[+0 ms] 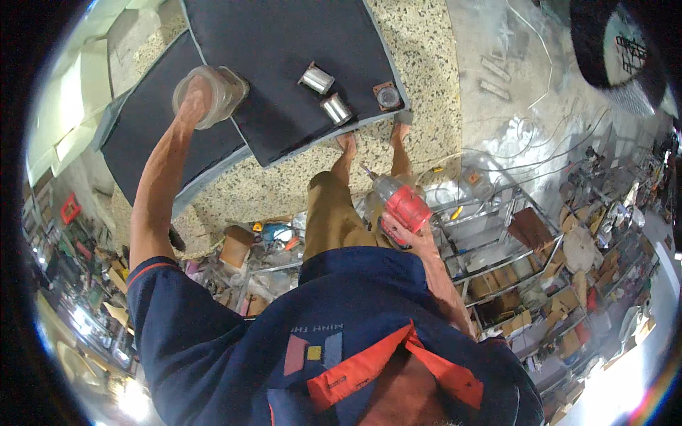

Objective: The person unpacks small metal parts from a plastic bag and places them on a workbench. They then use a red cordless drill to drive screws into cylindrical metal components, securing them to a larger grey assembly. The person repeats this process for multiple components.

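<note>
Hands held apart. Left hand [198, 98] enclosed by one translucent tub [229, 91]; finger closure hidden, cannot be told. One red power drill [406, 201] gripped in right hand [413, 236], outside the black mat's [284, 42] near edge. Beyond right hand, near that edge: two metal cylinders [336, 110], one square-flanged fitting [388, 96]; bare mat seen between left hand and cylinders

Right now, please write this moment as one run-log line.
left hand: inside translucent tub; right hand: holding red-grey power tool; black surface: two metal cylinders, square-based part
</note>
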Available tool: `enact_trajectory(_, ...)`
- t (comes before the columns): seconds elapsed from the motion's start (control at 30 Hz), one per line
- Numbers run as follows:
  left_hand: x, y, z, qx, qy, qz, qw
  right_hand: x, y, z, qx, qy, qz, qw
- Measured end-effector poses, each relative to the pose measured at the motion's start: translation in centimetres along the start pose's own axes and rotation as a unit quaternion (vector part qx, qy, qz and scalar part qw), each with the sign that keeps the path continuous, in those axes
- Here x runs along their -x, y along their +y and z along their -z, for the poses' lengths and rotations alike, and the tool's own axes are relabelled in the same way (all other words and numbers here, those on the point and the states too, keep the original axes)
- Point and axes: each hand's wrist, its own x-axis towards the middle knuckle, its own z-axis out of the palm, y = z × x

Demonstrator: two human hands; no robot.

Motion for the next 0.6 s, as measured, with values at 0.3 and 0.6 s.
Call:
enact_trajectory(0.3, 0.6, 0.0, 1.3, -0.011, -0.034, -0.005, 0.999, -1.6, -0.2, 0.9, 0.015, -0.059, -0.007, 0.998)
enact_trajectory(0.6, 0.9, 0.5, 2.7, -0.018, -0.051, 0.012, 0.998, -2.5, -0.5, 1.0, -0.403, 0.001, -0.043, 0.914)
